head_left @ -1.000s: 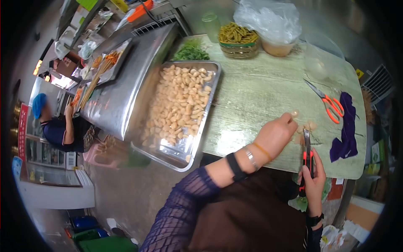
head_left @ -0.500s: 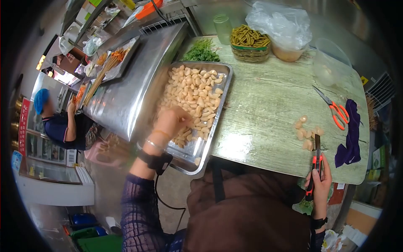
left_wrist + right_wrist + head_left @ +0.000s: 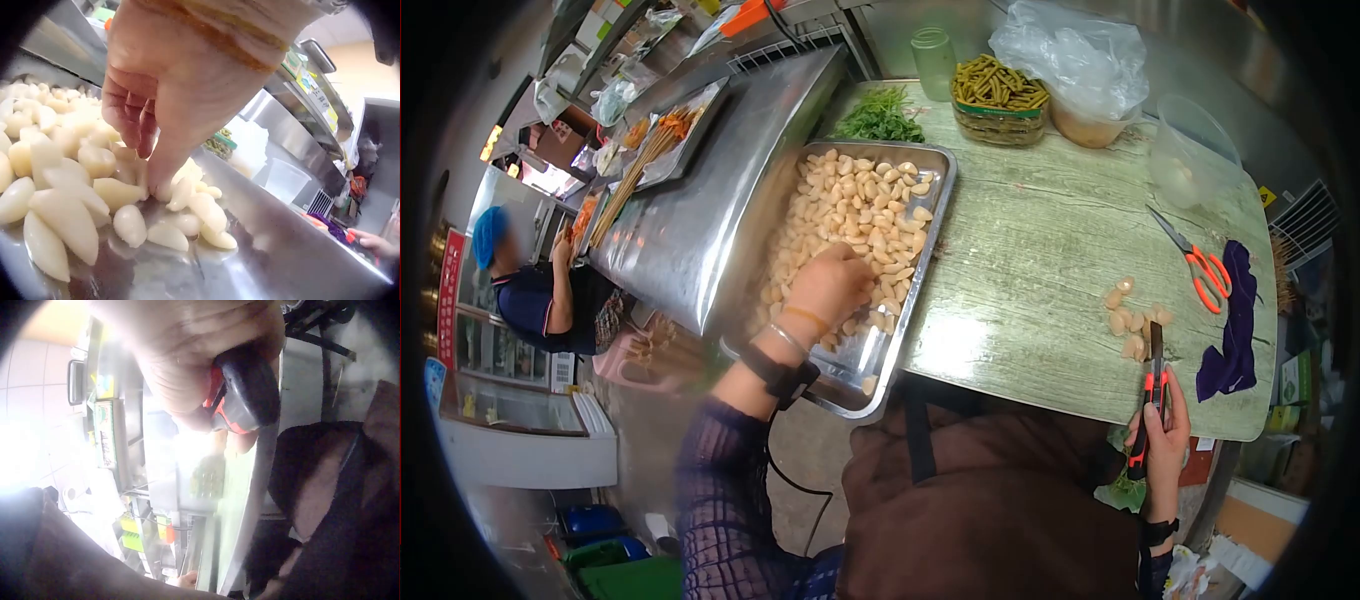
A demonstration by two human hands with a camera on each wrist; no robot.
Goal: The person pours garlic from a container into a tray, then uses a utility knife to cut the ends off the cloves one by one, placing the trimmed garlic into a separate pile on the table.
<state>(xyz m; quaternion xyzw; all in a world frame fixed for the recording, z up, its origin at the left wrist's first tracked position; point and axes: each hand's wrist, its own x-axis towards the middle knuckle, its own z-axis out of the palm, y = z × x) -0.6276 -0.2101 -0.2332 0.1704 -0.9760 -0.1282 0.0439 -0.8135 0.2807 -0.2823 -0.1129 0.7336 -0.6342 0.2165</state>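
A metal tray (image 3: 945, 185) holds many peeled garlic cloves (image 3: 850, 190). My left hand (image 3: 830, 288) reaches down among them near the tray's right side, fingers curled. In the left wrist view its fingertips pinch at a clove (image 3: 117, 192), partly hidden by the other cloves. My right hand (image 3: 1168, 430) grips a utility knife (image 3: 1152, 425) with a red and black handle at the table's front edge. The knife's blade (image 3: 1156, 340) points away from me, beside a small group of cloves (image 3: 1122, 318) on the table.
Orange-handled scissors (image 3: 1200, 270) and a purple cloth (image 3: 1232, 325) lie to the right. Along the back stand a green jar (image 3: 933, 62), a container of cut green beans (image 3: 998, 115), a bagged tub (image 3: 1090, 115) and a clear tub (image 3: 1195, 150). Another person (image 3: 535, 295) works at far left.
My left hand has gone from the small group of cloves on the table leftward into the tray, then slightly right and up among the cloves there. The right hand keeps its hold on the utility knife.
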